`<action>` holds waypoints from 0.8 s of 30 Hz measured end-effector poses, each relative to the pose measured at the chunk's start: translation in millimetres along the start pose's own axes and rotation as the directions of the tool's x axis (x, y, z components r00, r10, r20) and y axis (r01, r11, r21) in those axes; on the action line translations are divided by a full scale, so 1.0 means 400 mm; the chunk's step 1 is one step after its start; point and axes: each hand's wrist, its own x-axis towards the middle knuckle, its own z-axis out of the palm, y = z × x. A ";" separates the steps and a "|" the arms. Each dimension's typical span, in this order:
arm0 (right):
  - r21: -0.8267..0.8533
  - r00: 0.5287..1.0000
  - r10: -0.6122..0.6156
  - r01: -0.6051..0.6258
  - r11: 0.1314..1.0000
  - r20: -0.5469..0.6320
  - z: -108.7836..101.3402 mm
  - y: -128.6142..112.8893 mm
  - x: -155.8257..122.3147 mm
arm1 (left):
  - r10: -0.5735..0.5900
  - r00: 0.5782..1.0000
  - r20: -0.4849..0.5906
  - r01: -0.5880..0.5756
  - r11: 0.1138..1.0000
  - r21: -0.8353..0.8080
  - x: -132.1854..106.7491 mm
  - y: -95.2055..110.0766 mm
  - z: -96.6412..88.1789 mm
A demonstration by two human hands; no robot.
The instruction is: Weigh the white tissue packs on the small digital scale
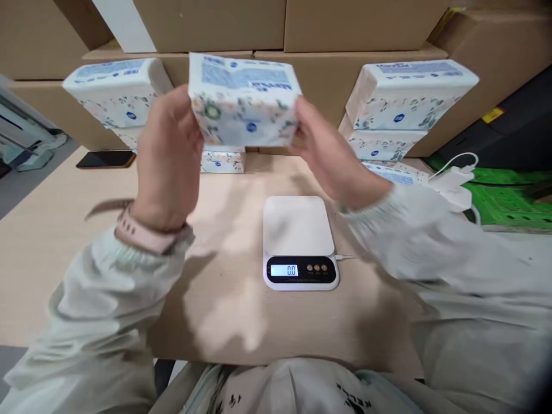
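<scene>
A floral-printed tissue pack [245,106] is raised above the far half of the table, gripped at both ends. My left hand [170,155] closes on its left end, and my right hand [325,152] on its right end. Below and nearer me lies a white digital scale [298,227], its display reading 0.0 and its plate bare. Behind my left hand stands a stack of similar tissue packs [123,95]. Another stack of tissue packs [405,98] is at the right, beyond my right hand. A further pack [223,161] shows low behind the held one.
Cardboard boxes [215,23] form a wall along the table's far edge. A dark phone [106,159] lies at the far left. At the right are a white plug with cables [452,181] and a green crate [513,198]. A cable [347,257] runs from the scale's right side.
</scene>
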 end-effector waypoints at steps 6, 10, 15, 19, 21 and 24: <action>0.005 0.982 0.172 -0.172 0.985 -0.077 -0.072 0.009 -0.404 | -0.219 0.960 0.175 0.242 0.962 -0.125 -0.267 -0.048 0.050; -0.002 0.976 0.212 -0.212 0.977 -0.060 -0.070 0.094 -0.502 | -0.324 0.931 0.168 0.346 0.930 -0.125 -0.328 -0.123 0.055; -0.091 0.975 0.186 -0.197 0.976 -0.119 -0.058 0.147 -0.535 | -0.354 0.935 0.031 0.355 0.931 -0.086 -0.357 -0.186 0.043; -0.235 0.918 -0.057 -0.040 0.971 -0.393 -0.067 0.181 -0.558 | -0.227 0.933 -0.280 0.223 0.974 -0.045 -0.371 -0.240 0.005; -0.282 0.839 -0.160 0.007 0.959 -0.521 -0.075 0.195 -0.563 | -0.266 0.894 -0.359 0.256 0.964 -0.076 -0.370 -0.263 -0.017; -0.303 0.784 -0.211 0.031 0.952 -0.584 -0.081 0.206 -0.561 | -0.353 0.854 -0.383 0.322 0.936 -0.144 -0.363 -0.281 -0.039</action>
